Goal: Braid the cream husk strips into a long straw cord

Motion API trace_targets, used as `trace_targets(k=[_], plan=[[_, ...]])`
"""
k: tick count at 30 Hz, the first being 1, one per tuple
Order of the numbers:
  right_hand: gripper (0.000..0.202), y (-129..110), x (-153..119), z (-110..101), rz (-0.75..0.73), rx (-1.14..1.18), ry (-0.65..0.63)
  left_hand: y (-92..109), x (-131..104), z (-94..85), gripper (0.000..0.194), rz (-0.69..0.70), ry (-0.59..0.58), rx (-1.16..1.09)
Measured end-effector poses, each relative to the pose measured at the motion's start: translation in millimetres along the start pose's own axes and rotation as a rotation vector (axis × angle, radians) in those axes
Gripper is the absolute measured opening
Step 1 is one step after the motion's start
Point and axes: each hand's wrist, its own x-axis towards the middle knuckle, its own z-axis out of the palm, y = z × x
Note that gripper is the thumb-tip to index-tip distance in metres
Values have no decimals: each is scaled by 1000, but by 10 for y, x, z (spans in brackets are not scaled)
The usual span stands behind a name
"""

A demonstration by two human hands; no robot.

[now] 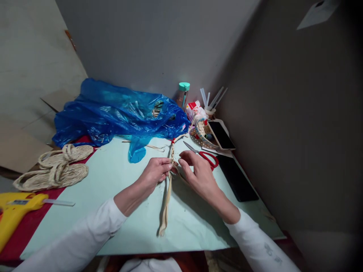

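A narrow straw braid (172, 151) runs down the middle of the table, tied with red at its upper end. My left hand (157, 172) pinches its lower end between thumb and fingers. Below the pinch a loose flat straw strand (167, 206) hangs toward me. My right hand (198, 172) is just right of the braid, thumb and forefinger apart and curved. Another straw strand (181, 176) stretches from the braid to beneath the right palm, where the lower fingers are hidden. Red-handled scissors (211, 160) lie beyond the right hand.
A blue plastic bag (113, 113) covers the back left. Woven straw sandals (61, 175) and a yellow glue gun (22, 206) lie left. At right are a phone (221, 135), a black flat device (236, 177), a woven basket (202, 134) and a teal-lidded bottle (183, 92), near the wall.
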Motion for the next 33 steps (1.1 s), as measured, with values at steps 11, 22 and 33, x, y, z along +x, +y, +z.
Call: trace_targets(k=[11, 22, 33], plan=[[34, 169, 215, 169, 126, 370, -388, -31, -22, 10, 11, 79, 18, 254], [36, 285, 153, 193, 133, 457, -260, 171, -172, -2, 21, 242, 41, 839], [20, 214, 83, 235, 430, 1039, -315, -74, -274, 221, 13, 533, 72, 1051]])
